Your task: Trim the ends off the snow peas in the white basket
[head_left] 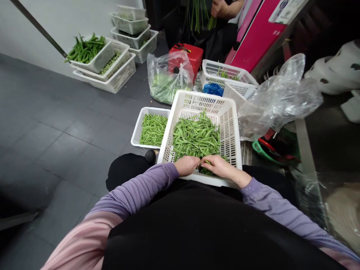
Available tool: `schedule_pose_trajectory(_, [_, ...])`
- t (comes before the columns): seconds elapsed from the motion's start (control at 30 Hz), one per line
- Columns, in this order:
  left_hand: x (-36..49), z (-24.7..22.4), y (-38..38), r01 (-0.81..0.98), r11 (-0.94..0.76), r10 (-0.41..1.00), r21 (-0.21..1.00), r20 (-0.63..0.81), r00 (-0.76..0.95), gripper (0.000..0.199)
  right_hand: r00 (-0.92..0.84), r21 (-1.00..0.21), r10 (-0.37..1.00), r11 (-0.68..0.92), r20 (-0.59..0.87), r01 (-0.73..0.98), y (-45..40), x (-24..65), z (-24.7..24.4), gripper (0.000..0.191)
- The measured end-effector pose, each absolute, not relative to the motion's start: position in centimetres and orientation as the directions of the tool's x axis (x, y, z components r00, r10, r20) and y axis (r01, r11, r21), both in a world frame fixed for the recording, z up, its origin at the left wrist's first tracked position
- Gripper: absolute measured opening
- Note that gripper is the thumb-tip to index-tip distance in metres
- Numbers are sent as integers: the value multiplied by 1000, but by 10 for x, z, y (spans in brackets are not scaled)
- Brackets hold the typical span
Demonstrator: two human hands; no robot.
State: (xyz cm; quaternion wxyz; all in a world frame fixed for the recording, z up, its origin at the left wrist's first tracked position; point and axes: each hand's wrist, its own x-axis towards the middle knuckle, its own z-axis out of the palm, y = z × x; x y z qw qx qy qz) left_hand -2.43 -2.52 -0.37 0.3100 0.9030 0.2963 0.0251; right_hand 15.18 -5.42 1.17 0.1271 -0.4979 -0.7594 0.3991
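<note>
My left hand (186, 165) and my right hand (218, 166) meet above the near rim of a white plastic basket (231, 129) resting against my black-clad lap. A heap of flat green pea pods (196, 137) fills its middle. My right fingers pinch a small green pod (207, 162). My left fingertips press close against them, and whether they hold the pod is hidden. To the left of the basket, a shallow white basket (135, 127) holds more pods (153, 129).
Another person's hand (218, 7) holds long green stems at the top. A plastic bag of greens (164, 83), a red box (187, 58), stacked white baskets (102, 67) with green beans, and a crumpled clear bag (277, 101) surround me on the grey tile floor (67, 127).
</note>
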Motion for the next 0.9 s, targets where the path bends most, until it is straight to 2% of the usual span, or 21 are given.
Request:
schedule_pose_trajectory(0.07, [-21,-4,-23,544,-437,667,716,-148,730,25,-412,-714,908,241,-72,657,-56,147,7,21])
schedule_pose_trajectory(0.13, [-18,-7,-22,554,-226,712,802,-252,655,32,-217,-752,976,166,31,638,-57,144,-2,23])
schedule_pose_trajectory(0.17, [-17,-10,-22,567,-166,693,807,-314,649,33,-77,-797,996,86,49,598,-56,144,-8,25])
schedule_pose_trajectory(0.2, [-16,-13,-22,594,-159,657,788,-364,660,31,68,-847,997,-4,38,531,-54,147,-13,27])
schedule_pose_trajectory(0.27, [-16,-22,-21,669,-263,584,695,-437,684,23,310,-915,950,-152,-30,375,-45,158,-23,30])
schedule_pose_trajectory(0.33, [-17,-31,-19,707,-391,547,590,-469,694,19,393,-898,918,-219,-57,381,-34,173,-30,29])
schedule_pose_trajectory(0.4, [-18,-36,-18,697,-448,526,560,-466,711,28,274,-762,961,-206,-39,614,-25,182,-34,25])
schedule_pose_trajectory(0.47, [-18,-38,-18,668,-465,496,581,-454,740,32,41,-509,995,-82,-92,857,-21,180,-38,21])
schedule_pose_trajectory(0.53, [-18,-37,-18,650,-482,479,588,-444,757,30,-113,-280,970,50,-214,959,-20,171,-44,18])
schedule_pose_trajectory(0.6, [-19,-34,-19,633,-493,502,597,-399,767,27,-120,-172,952,73,-281,982,-20,162,-47,16])
schedule_pose_trajectory(0.63, [-20,-33,-19,629,-491,535,602,-361,764,26,-88,-180,957,38,-278,983,-20,160,-46,14])
schedule_pose_trajectory(0.67, [-21,-31,-20,631,-485,576,606,-321,752,25,-43,-241,964,-22,-263,970,-20,161,-44,12])
schedule_pose_trajectory(0.73, [-22,-27,-19,646,-463,656,607,-255,710,27,65,-502,959,-200,-274,841,-20,165,-35,16])
schedule_pose_trajectory(0.8, [-23,-21,-20,645,-455,700,614,-200,685,30,91,-754,903,-403,-420,519,-24,169,-22,23])
schedule_pose_trajectory(0.83, [-22,-18,-20,628,-468,703,621,-169,691,30,56,-805,864,-488,-501,337,-27,168,-15,25])
schedule_pose_trajectory(0.9, [-20,-12,-23,586,-525,685,618,-102,721,30,-36,-806,806,-588,-591,72,-34,162,-4,27])
